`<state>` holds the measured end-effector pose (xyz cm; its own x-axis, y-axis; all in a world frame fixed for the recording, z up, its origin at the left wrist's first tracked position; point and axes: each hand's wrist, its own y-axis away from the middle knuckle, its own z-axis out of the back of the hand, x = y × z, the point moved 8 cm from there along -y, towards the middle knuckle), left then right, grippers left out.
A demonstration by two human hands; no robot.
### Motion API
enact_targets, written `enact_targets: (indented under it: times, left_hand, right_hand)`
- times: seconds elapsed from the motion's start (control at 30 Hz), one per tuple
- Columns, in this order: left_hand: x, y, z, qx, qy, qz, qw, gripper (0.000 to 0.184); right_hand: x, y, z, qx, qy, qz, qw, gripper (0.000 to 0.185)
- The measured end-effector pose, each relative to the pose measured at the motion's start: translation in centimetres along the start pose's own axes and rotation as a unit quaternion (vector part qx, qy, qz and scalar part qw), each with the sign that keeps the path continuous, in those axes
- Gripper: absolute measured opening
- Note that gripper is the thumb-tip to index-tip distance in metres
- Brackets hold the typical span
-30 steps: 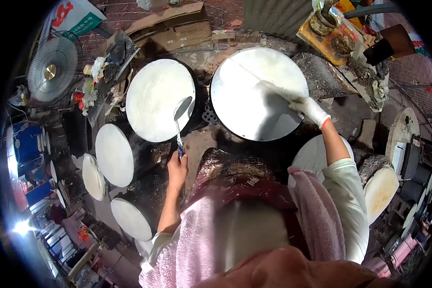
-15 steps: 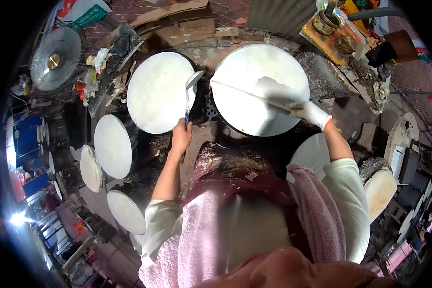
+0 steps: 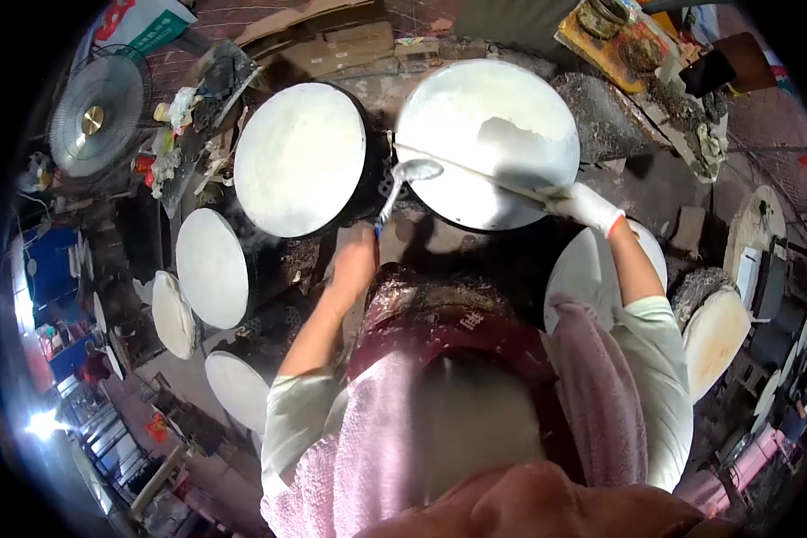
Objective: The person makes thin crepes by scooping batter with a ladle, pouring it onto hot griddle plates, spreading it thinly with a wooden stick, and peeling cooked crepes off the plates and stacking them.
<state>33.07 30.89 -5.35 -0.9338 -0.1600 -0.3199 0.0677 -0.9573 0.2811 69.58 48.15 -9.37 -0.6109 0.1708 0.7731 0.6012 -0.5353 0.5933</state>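
Note:
My left hand [image 3: 356,260], bare, is closed around the blue-ended handle of a metal ladle [image 3: 419,169]. The ladle's bowl reaches the near-left edge of the right round plate [image 3: 475,90], whose white surface has a greyer patch. In a white glove with an orange cuff, my right hand [image 3: 585,208] grips a long thin stick [image 3: 462,166]. That stick slants across the right plate, its far end at the left rim. A second round plate [image 3: 300,161], evenly white on top with a dark side, stands to the left. Whether the stick touches the surface I cannot tell.
More white discs [image 3: 211,269] stand at the left, and another [image 3: 592,269] lies under my right forearm. A fan [image 3: 94,117] is at the far left. Flattened cardboard [image 3: 332,49] lies behind the plates, and a cluttered orange board [image 3: 601,45] at back right.
The ladle has swung right, from over the left plate's edge to the right plate's edge. My left hand moved slightly right and nearer; the right hand keeps the stick across the plate.

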Motion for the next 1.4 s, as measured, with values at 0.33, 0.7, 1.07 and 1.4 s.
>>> enact_targets:
  times: [0.33, 0.7, 1.07, 1.4]
  left_hand:
    - [-0.6, 2.1, -0.3, 0.100, 0.279, -0.069, 0.952, 0.015]
    - [14.8, 8.6, 5.4, -0.044, 0.435, 0.055, 0.897, 0.016]
    - [16.2, 12.6, 3.0, -0.097, 0.434, 0.110, 0.889, 0.016]
    - [9.7, 14.2, 2.2, -0.136, 0.476, 0.155, 0.855, 0.013]
  right_hand:
    - [-0.6, 4.9, -17.7, -0.086, -0.512, -0.113, 0.847, 0.034]
    - [1.6, -6.2, -24.3, -0.522, -0.097, -0.150, 0.834, 0.036]
    - [3.1, -1.6, -23.2, -0.472, 0.120, -0.111, 0.866, 0.032]
    - [2.9, 3.0, -20.3, -0.338, 0.108, -0.039, 0.934, 0.033]
